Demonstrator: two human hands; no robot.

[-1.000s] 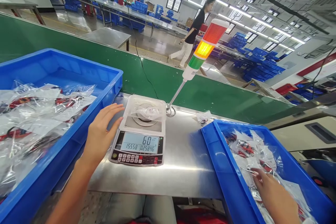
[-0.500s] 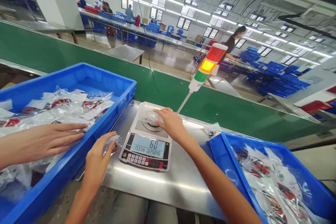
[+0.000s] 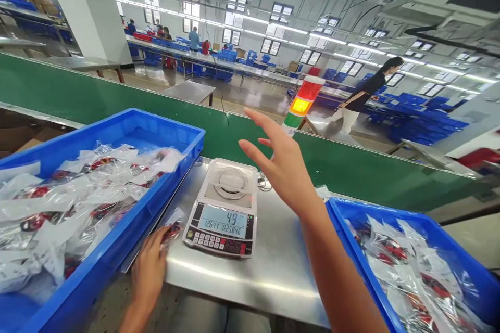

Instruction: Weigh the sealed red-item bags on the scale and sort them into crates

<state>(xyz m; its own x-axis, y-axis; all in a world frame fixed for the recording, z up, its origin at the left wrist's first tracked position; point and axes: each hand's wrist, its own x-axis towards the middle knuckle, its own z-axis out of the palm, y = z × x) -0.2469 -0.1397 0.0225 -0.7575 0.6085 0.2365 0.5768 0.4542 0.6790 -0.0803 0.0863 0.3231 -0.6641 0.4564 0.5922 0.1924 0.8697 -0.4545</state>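
Note:
My left hand (image 3: 149,268) is low on the steel table, left of the scale, its fingers closed on the edge of a small clear plastic bag (image 3: 173,230) with a red and black item inside. My right hand (image 3: 284,166) is raised beyond the scale's right side, fingers spread and nothing in them. Between the hands sits a digital counting scale (image 3: 222,208). Its display (image 3: 222,219) reads 49, and a clear round dish (image 3: 229,181) rests on its pan. A small metallic item (image 3: 264,182) lies right of the scale, partly behind my right hand.
A blue bin (image 3: 197,140) full of bagged red items stands at left, another blue bin (image 3: 334,213) at right. A lit signal tower (image 3: 300,105) rises behind my right hand. Along the back runs a green partition (image 3: 351,166); a person (image 3: 367,91) walks beyond it.
My right hand has lifted off the scale pan, up and to the right. My left hand has lowered. Another person's hand has left the left bin. The display dropped from 60 to 49.

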